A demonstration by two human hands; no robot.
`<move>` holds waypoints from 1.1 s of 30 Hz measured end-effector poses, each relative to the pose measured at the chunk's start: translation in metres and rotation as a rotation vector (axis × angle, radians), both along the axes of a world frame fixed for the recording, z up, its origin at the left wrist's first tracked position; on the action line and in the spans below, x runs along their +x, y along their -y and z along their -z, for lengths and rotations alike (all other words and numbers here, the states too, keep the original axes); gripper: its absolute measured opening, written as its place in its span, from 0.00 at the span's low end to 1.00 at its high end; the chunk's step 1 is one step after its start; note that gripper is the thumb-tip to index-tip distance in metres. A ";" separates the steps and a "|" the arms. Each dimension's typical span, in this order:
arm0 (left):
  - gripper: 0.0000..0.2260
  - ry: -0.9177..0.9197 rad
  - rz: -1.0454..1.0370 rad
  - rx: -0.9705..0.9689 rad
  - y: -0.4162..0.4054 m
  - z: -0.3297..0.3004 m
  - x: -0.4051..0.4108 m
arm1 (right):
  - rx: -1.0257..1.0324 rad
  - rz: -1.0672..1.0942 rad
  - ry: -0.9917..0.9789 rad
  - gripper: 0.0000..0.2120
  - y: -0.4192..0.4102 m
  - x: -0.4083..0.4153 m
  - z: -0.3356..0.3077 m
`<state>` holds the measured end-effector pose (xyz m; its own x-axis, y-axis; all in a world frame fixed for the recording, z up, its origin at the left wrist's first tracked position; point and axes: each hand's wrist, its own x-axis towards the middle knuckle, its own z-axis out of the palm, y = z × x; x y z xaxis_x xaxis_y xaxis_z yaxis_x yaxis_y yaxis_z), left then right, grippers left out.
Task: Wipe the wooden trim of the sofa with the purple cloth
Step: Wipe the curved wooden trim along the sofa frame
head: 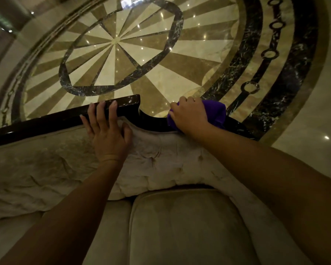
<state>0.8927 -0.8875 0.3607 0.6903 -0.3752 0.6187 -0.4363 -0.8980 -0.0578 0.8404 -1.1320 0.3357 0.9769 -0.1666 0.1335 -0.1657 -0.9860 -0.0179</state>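
The sofa's dark glossy wooden trim (46,122) runs along the top of the beige tufted backrest (161,159), dipping in a curve near the middle. My left hand (107,131) rests on the trim's raised part, fingers spread over its top edge and palm on the upholstery. My right hand (189,115) presses a bunched purple cloth (216,111) onto the trim just right of the curve. The cloth sticks out to the right of my fingers.
Beige seat cushions (180,226) lie below my arms. Behind the sofa is a polished marble floor (122,44) with a round starburst inlay and dark rings. A pale wall or column (0,35) shows at the far left.
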 end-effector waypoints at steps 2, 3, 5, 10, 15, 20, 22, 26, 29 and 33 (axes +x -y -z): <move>0.29 -0.057 -0.011 -0.002 -0.003 -0.012 -0.005 | -0.044 0.024 -0.028 0.20 0.014 -0.016 -0.012; 0.29 -0.094 -0.002 -0.001 -0.002 -0.022 -0.015 | -0.069 0.053 -0.047 0.20 0.020 -0.032 -0.023; 0.30 -0.178 -0.025 0.027 0.005 -0.020 -0.016 | -0.107 0.082 -0.095 0.18 0.044 -0.042 -0.017; 0.31 -0.399 -0.027 -0.058 0.011 -0.053 -0.053 | -0.039 0.309 -0.245 0.13 0.081 -0.113 -0.025; 0.31 -0.527 0.053 0.046 0.025 -0.053 -0.132 | -0.088 0.373 -0.607 0.16 0.066 -0.210 -0.011; 0.26 -0.788 0.159 -0.151 0.081 -0.077 -0.206 | 0.309 0.485 -0.483 0.21 0.061 -0.252 -0.055; 0.21 -1.105 0.138 -0.353 0.096 -0.095 -0.230 | 0.427 0.455 -0.339 0.23 0.053 -0.261 -0.091; 0.19 -1.610 0.185 -0.464 0.097 -0.124 -0.286 | 0.525 0.318 -0.081 0.22 0.018 -0.292 -0.163; 0.22 -1.550 0.220 -0.658 0.089 -0.152 -0.316 | 0.730 0.255 0.053 0.20 0.000 -0.319 -0.195; 0.24 -1.500 0.145 -1.074 0.083 -0.197 -0.349 | 0.892 0.224 0.247 0.17 -0.019 -0.347 -0.227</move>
